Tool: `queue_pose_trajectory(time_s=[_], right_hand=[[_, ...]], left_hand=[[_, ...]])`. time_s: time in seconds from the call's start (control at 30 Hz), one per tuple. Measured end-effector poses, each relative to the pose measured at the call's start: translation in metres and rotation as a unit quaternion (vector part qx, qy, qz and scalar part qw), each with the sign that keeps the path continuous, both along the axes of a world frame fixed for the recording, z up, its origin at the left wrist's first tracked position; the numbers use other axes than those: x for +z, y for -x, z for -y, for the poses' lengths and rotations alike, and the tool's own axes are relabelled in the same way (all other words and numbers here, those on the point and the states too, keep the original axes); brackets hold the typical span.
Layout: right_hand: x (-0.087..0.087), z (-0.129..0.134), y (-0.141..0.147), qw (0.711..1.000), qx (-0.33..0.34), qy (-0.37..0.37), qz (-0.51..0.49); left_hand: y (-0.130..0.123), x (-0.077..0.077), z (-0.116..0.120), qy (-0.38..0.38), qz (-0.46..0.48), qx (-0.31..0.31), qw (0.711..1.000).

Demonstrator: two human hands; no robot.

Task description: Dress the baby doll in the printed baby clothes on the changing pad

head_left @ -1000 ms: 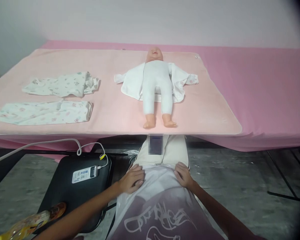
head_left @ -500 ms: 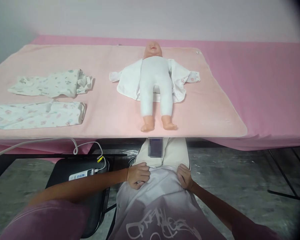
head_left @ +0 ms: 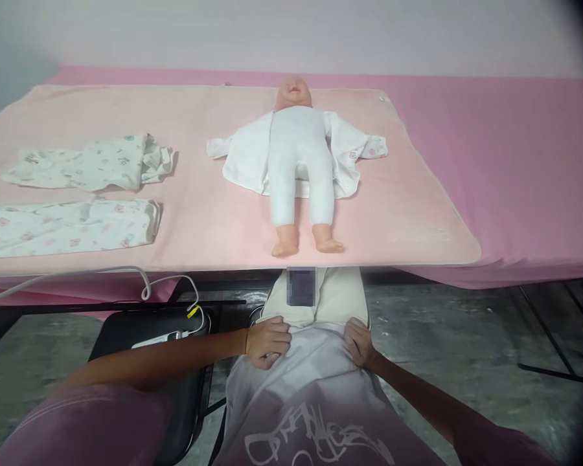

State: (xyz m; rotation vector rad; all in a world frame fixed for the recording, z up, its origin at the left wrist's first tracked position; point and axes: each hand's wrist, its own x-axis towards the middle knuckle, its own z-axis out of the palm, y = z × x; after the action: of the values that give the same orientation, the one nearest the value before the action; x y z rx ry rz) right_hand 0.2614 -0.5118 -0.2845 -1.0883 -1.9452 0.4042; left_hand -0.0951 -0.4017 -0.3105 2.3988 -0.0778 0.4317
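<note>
My left hand point(head_left: 268, 342) rests on my lap with its fingers curled in, at the hem of my pale shirt point(head_left: 311, 356). My right hand point(head_left: 359, 343) is closed at the other side of the same hem. Whether either fist grips the cloth is hidden. Beyond my knees, a baby doll point(head_left: 301, 142) lies on its back, feet towards me. Its body is white and its head and feet are skin-toned. A white baby top point(head_left: 245, 155) lies spread open beneath it, with the doll's arms in the sleeves.
Two folded printed baby garments point(head_left: 92, 165) lie at the left on the peach mat point(head_left: 194, 226). A pink sheet point(head_left: 505, 168) covers the table under it. A black stool point(head_left: 126, 323) beside me holds a white power bank point(head_left: 158, 338) with a cable point(head_left: 97, 270).
Both hands stay closed in the same place on my lap. The view has shifted slightly, so the doll and garments appear a little further left. Nothing has been picked up or moved.
</note>
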Motion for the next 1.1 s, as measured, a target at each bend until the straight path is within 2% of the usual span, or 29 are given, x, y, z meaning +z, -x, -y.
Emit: queue_pose_trajectory(time_s=[0.17,0.3,0.43,0.67,0.9,1.1], right_hand=[[-0.005,0.002,-0.001,0.999,0.004,0.028,-0.035],[-0.013,0.002,0.001,0.997,0.005,0.018,-0.07],[-0.022,0.004,0.0,0.997,-0.001,0.016,-0.07],[-0.035,0.012,-0.003,0.998,-0.008,0.003,-0.058],[-0.039,0.014,-0.004,0.998,0.0,0.002,-0.062],[-0.04,0.015,-0.004,0.998,0.001,0.013,-0.068]], left_hand=[[-0.002,0.003,-0.001,-0.017,0.041,0.004,0.999],[-0.001,0.002,0.0,0.0,0.005,0.006,1.0],[0.0,0.0,0.0,0.004,-0.019,0.003,1.0],[0.0,0.003,0.0,-0.029,0.03,0.009,0.999],[-0.002,0.006,0.0,-0.022,0.084,0.018,0.996],[-0.003,0.01,-0.001,-0.017,0.09,0.018,0.996]])
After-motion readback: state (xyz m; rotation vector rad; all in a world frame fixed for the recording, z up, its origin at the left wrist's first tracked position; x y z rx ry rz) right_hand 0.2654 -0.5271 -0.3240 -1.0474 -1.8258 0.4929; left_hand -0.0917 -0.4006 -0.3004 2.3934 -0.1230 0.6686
